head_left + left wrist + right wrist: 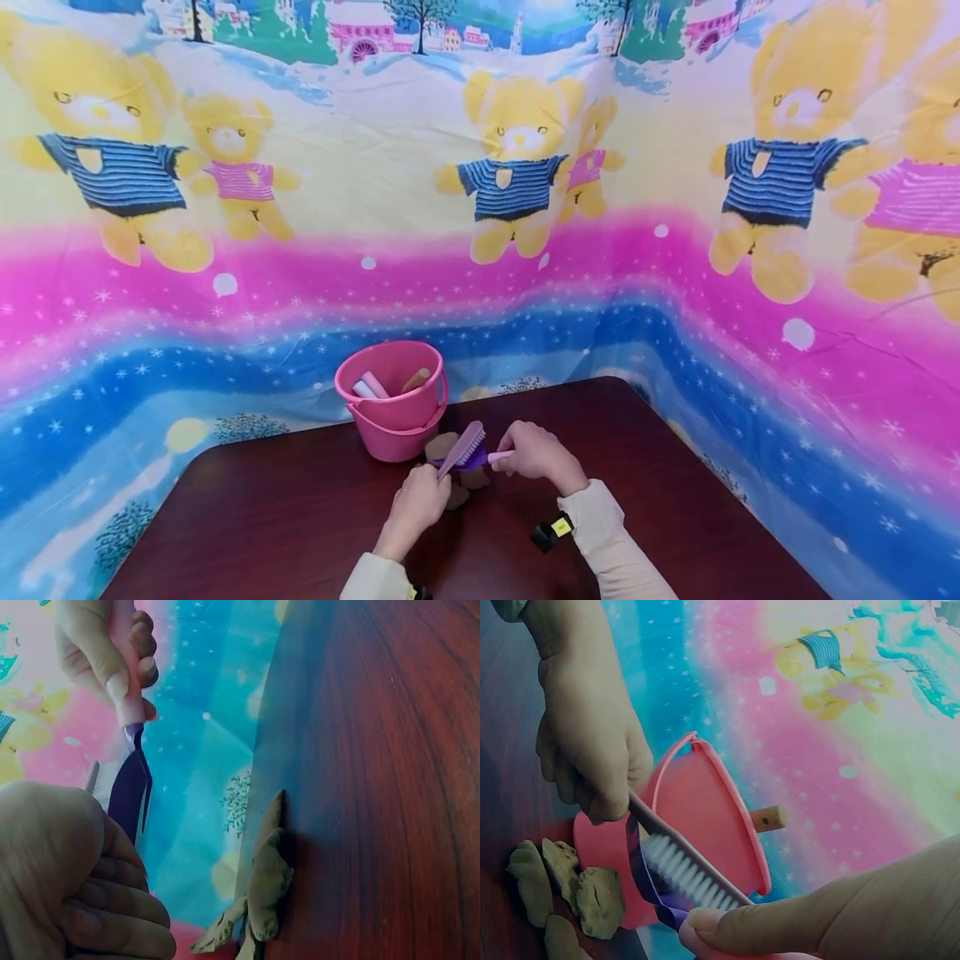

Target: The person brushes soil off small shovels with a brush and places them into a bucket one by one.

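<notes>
My left hand grips the handle of a mauve brush with white bristles. In my right hand is the pink handle of a small purple hand trowel, thumb along the grip. The brush lies across the trowel's purple blade, its bristles against the blade in the right wrist view. Both tools are held above the table, over several brown clay-like lumps. Fingers of the left hand curl in the left wrist view and hide most of the brush there.
A pink bucket stands just behind the lumps, holding white and pink cylindrical pieces and a brown wooden handle. The dark red-brown table backs onto a curtain printed with bears.
</notes>
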Demonstrator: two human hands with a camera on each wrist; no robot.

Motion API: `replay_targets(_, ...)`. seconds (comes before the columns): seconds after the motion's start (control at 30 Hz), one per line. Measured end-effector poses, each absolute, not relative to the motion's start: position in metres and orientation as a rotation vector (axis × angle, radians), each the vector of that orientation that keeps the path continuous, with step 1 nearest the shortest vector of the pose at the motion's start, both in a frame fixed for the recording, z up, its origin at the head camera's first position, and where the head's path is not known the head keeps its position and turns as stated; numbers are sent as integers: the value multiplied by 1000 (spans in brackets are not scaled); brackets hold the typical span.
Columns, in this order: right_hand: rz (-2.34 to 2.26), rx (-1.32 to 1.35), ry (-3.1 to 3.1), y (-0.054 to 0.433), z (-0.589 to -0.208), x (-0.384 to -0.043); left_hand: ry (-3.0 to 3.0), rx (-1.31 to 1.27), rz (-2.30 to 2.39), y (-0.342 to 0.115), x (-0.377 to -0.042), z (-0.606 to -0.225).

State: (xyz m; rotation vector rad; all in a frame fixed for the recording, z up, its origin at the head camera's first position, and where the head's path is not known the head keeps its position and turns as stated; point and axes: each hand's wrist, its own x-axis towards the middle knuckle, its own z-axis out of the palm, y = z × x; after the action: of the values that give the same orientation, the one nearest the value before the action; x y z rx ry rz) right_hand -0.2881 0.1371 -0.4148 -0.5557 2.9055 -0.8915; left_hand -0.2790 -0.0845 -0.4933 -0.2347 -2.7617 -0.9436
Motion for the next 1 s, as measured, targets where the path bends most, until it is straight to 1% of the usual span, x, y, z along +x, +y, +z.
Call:
replay_targets(0.33, -919, -560, 2889, 139, -412, -288, -2776, -152, -937, -94, -284, -494)
replay_targets(0.73, -931, -536, 2864, 143, -410, -287, -2798, -59, -957, -116, -290, -496)
replay_targets(1.0, -934, -545, 2856, 142, -412, -287, -2790, -74, -982, -117, -292, -495)
